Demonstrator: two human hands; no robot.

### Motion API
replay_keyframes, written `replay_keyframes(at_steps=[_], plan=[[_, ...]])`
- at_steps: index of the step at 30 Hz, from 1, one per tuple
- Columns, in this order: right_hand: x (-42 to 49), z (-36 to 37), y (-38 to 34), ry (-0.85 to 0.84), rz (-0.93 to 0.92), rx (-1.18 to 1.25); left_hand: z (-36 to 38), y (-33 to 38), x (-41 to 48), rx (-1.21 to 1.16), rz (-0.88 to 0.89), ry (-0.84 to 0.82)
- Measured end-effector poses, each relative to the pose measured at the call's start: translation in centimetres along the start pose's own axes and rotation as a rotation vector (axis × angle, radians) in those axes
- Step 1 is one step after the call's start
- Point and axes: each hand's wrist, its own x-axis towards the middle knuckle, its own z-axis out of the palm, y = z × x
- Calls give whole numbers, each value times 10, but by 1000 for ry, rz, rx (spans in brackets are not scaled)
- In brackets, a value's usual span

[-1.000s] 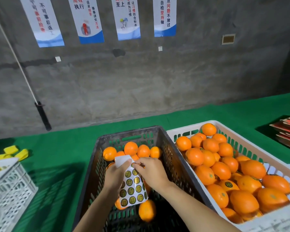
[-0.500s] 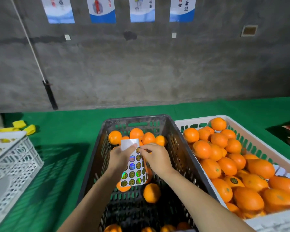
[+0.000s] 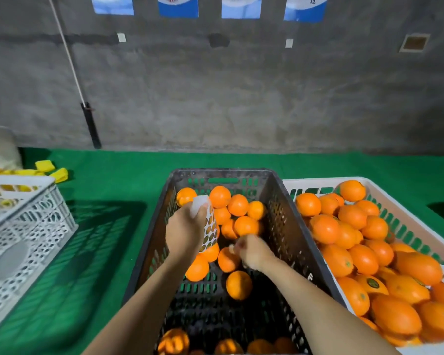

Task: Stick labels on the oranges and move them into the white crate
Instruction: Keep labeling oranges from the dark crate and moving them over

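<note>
A black crate (image 3: 223, 172) in front of me holds several loose oranges (image 3: 239, 204). To its right a white crate (image 3: 315, 180) is heaped with oranges (image 3: 349, 242), some showing dark round labels. My left hand (image 3: 183, 231) grips a white label sheet (image 3: 208, 226) upright over the black crate. My right hand (image 3: 253, 252) sits lower, its fingertips pinched together against an orange (image 3: 226, 261) in the black crate. They seem to pinch a small label, which is blurred.
An empty white lattice crate (image 3: 23, 226) stands at the left on the green mat (image 3: 108, 226). Yellow pieces (image 3: 51, 172) lie behind it. A pole with a black handle (image 3: 91, 126) leans on the concrete wall.
My right hand has left the label sheet and dropped to an orange in the black crate. My left hand turned the sheet edge-on. The view tilted further down.
</note>
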Motion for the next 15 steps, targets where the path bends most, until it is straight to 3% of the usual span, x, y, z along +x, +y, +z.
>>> replay_keyframes(at_steps=[2,4,9,15], plan=[[0,13,11,-288,97,-190,4,-3,2,61,20,-29],[0,20,19,-402,146,-218,9,-8,4,123,37,-58],[3,20,18,-465,196,-178,13,-11,8,191,44,-126],[1,14,0,-369,61,-281,18,-14,8,222,68,-197]])
